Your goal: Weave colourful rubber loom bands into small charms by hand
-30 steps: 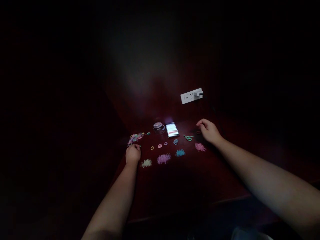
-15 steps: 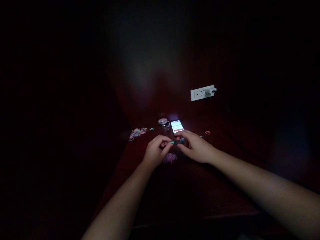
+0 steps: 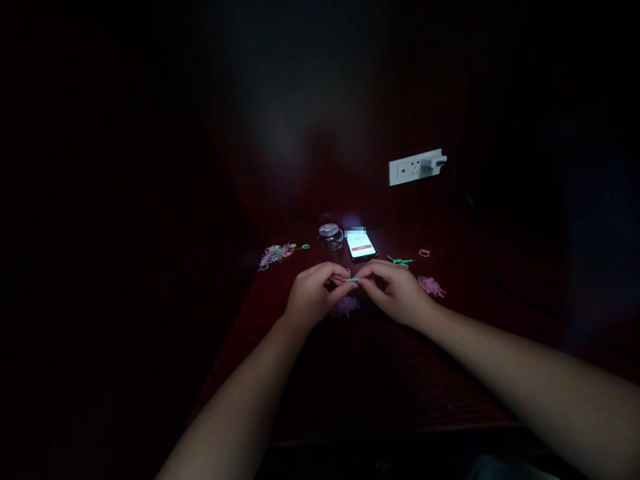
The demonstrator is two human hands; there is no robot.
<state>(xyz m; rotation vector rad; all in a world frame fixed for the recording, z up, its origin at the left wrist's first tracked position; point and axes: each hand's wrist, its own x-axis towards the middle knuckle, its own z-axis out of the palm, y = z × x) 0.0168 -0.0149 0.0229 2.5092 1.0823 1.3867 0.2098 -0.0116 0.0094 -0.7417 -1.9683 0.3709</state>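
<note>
A small green elastic band is pinched between the fingertips of both hands above the dark red table. My left hand grips its left end, thumb and index finger closed. From the other side my right hand pinches its right end; the fingertips hide part of the band. Just below the hands lies a pile of purple bands, partly covered by the fingers. A pile of pink bands sits right of my right hand. Several green bands lie behind that hand.
A mixed heap of colored bands lies at the left. Behind the hands stand a clear lidded jar and a lit phone. One pinkish band lies farther right. A wall socket holds a plug with a dark cable.
My right hand has come to the left hand and now pinches the green band too. The pink pile has come into sight, and the view has shifted slightly.
</note>
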